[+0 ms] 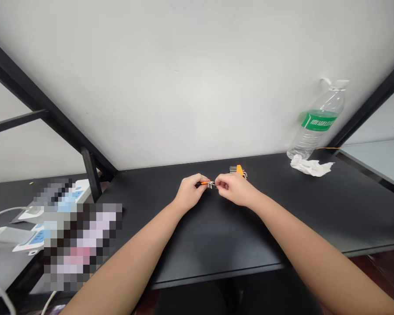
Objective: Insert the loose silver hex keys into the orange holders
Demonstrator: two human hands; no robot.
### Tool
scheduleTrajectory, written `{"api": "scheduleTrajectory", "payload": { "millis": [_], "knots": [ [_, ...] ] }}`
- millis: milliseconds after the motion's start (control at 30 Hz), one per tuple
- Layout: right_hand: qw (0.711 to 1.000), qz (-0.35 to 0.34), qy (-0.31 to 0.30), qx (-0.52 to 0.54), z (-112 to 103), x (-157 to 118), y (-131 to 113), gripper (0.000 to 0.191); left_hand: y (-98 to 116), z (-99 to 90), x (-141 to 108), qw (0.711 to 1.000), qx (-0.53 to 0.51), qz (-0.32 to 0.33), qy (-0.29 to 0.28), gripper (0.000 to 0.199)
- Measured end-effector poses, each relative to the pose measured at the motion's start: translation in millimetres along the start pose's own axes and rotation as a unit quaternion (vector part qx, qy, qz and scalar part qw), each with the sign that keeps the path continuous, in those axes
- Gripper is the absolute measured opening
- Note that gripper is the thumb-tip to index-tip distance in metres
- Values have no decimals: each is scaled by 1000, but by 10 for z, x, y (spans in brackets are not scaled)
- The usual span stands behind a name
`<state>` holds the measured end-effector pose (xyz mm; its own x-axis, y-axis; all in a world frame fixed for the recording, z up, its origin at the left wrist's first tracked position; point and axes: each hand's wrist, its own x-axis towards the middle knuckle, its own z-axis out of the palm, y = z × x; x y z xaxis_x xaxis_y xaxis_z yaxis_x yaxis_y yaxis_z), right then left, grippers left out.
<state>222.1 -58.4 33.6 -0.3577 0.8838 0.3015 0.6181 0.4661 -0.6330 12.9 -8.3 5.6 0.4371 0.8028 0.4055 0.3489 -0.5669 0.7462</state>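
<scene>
Above the middle of the black desk, my left hand [189, 191] pinches a small hex key set [210, 184] with an orange holder. Short silvery keys stick out of it toward the right. My right hand [235, 188] is closed at the right end of these keys, its fingertips pinched around what looks like a hex key; the fingers mostly hide it. Just behind my right hand lies a second hex key set [239, 169] in an orange holder, with its keys spread in a row. My right hand covers part of it.
A large plastic bottle [316, 121] with a green label stands at the back right against the wall. Before it lies a crumpled white tissue [311, 167]. Power strips [36, 238] with cables and a blurred-out item are at the left. Black frame bars flank the desk [216, 245].
</scene>
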Motion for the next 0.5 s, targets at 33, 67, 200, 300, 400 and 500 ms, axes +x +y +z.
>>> {"api": "scheduleTrajectory", "payload": {
  "millis": [33,67,200,300,400,500],
  "knots": [
    [1000,2,-1,-1,-10,-1,-7,16,-3,-3,-1,1000,4,3,-3,13],
    [1000,2,-3,-4,-22,-2,-13,16,-7,-6,-1,1000,8,7,-8,13],
    [1000,3,5,-21,-87,-2,-21,18,-15,-19,-3,999,39,31,-18,13],
    [999,32,25,4,-112,3,-11,18,0,-25,-3,995,85,50,-26,14],
    [995,67,23,66,-70,9,-7,15,23,-21,-1,990,123,56,-28,14],
    [992,69,37,101,5,16,-23,9,34,-17,1,991,120,52,-22,14]
  ]
}}
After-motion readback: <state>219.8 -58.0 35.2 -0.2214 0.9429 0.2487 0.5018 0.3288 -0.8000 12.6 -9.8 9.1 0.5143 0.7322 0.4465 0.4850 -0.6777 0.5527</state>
